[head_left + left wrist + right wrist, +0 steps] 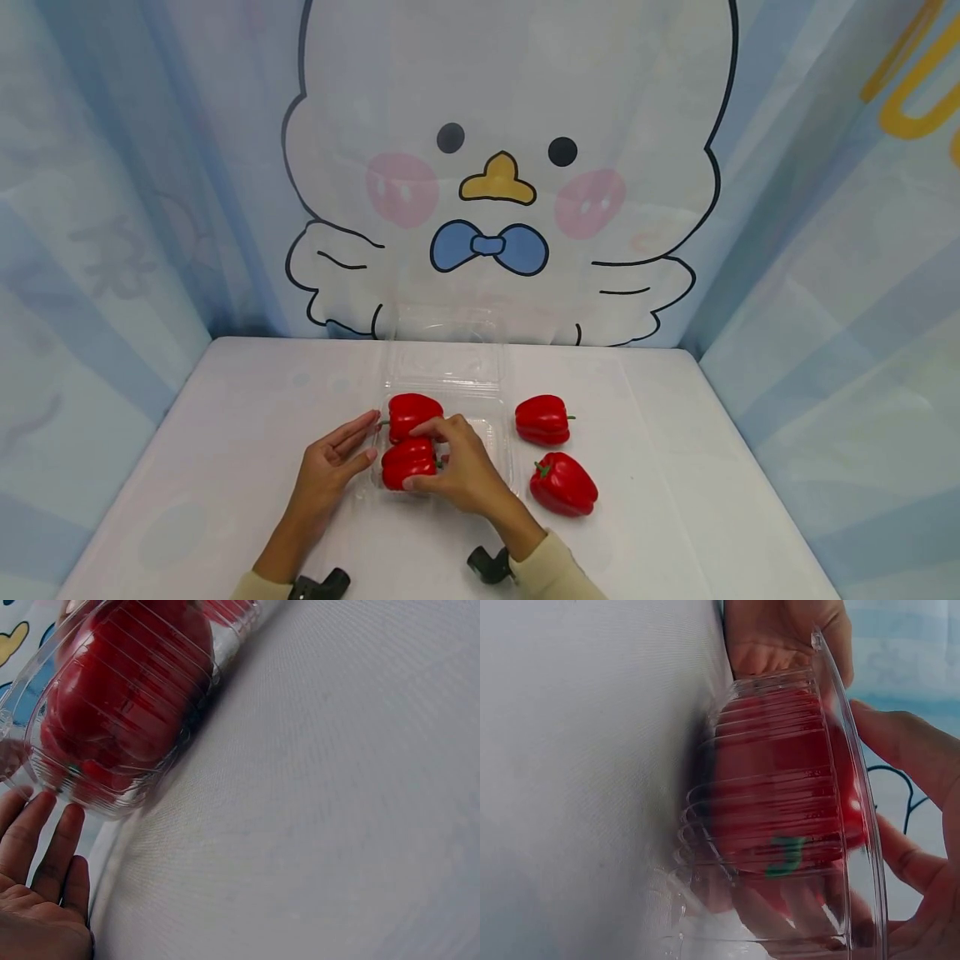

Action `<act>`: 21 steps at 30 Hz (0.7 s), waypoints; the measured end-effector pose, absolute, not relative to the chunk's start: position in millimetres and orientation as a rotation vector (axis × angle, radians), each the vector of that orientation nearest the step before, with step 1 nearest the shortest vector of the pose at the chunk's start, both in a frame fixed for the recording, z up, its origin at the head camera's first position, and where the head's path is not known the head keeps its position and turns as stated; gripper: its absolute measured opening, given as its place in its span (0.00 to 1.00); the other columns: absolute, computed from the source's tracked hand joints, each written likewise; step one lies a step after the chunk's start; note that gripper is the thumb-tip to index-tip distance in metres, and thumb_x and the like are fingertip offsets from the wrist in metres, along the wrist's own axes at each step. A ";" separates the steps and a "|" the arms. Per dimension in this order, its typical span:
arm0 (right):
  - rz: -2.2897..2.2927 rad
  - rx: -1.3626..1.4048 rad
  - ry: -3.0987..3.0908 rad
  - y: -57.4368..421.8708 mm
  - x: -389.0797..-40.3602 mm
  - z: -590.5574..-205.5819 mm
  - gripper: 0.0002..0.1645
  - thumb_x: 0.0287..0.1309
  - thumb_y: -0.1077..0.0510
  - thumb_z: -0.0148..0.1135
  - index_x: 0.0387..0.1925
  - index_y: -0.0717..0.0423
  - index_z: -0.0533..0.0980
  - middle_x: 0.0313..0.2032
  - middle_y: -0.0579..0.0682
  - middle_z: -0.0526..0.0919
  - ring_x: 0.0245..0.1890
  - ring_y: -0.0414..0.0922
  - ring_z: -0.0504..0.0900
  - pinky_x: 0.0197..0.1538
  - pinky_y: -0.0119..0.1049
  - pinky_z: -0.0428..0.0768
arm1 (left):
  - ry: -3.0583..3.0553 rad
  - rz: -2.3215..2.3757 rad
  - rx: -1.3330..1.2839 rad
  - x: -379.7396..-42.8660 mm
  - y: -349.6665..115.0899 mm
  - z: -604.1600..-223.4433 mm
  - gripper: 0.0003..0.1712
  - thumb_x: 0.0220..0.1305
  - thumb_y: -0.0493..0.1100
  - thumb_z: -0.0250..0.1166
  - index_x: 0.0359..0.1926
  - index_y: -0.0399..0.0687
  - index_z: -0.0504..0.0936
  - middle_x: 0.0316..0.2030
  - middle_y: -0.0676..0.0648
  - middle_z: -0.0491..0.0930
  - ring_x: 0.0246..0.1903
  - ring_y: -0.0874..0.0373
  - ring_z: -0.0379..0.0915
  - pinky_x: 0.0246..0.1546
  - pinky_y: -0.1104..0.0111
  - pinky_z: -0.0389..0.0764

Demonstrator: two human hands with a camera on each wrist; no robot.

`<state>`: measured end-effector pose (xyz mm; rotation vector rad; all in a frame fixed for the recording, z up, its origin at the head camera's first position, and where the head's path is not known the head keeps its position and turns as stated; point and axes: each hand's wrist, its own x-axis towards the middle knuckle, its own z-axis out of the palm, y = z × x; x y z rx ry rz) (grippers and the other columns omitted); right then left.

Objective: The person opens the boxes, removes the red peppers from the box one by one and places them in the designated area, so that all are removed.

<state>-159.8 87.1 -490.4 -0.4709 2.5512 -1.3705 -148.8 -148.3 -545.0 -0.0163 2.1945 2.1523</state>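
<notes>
Two red bell peppers sit in the left part of a clear plastic clamshell box [491, 437], one behind the other. My right hand [468, 475] reaches in from the right and grips the nearer pepper [407, 463], thumb on the near side and fingers beyond it. Its green stem points right; through the box wall the right wrist view shows the pepper [772, 772] and stem. The farther pepper [412, 412] has its stem to the left. At the box's left side, my left hand [330, 467] has extended fingers, with fingertips [41, 802] at the wall.
To the right of the box, two more red bell peppers, one farther [543, 419] and one nearer [566, 486], lie on the white table [675, 508]. The box's clear lid [442, 362] stands open toward the back, by a printed curtain [637, 308].
</notes>
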 end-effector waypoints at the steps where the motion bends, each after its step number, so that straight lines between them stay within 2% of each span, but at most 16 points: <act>1: -1.357 -0.469 2.552 86.4 -160.1 -490.4 0.36 0.50 0.52 0.85 0.61 0.40 0.80 0.52 0.48 0.77 0.58 0.50 0.77 0.55 0.43 0.89 | 2.194 2.154 -0.017 -148.8 -148.2 -545.0 0.35 0.72 0.42 0.71 0.76 0.47 0.73 0.75 0.49 0.74 0.69 0.76 0.72 0.65 0.80 0.74; 6: -1.322 -0.469 2.547 84.3 -161.2 -491.1 0.35 0.50 0.52 0.85 0.60 0.39 0.80 0.52 0.49 0.77 0.55 0.46 0.77 0.52 0.40 0.88 | 2.190 2.158 -0.025 -149.2 -148.0 -546.2 0.35 0.71 0.42 0.72 0.76 0.48 0.74 0.75 0.49 0.74 0.67 0.80 0.72 0.65 0.81 0.74; 10: -1.330 -0.464 2.539 84.0 -161.4 -490.3 0.35 0.50 0.53 0.86 0.60 0.39 0.80 0.52 0.49 0.77 0.56 0.46 0.78 0.53 0.42 0.90 | 2.194 2.159 -0.025 -149.5 -148.4 -547.0 0.35 0.71 0.41 0.71 0.76 0.47 0.73 0.75 0.49 0.74 0.64 0.84 0.71 0.64 0.81 0.74; 21: -1.362 -0.452 2.529 83.8 -164.1 -493.2 0.35 0.48 0.55 0.86 0.58 0.39 0.80 0.52 0.48 0.77 0.54 0.46 0.78 0.51 0.39 0.90 | 2.190 2.154 -0.034 -148.8 -147.8 -543.6 0.35 0.71 0.43 0.72 0.76 0.47 0.74 0.75 0.47 0.74 0.67 0.79 0.72 0.64 0.81 0.74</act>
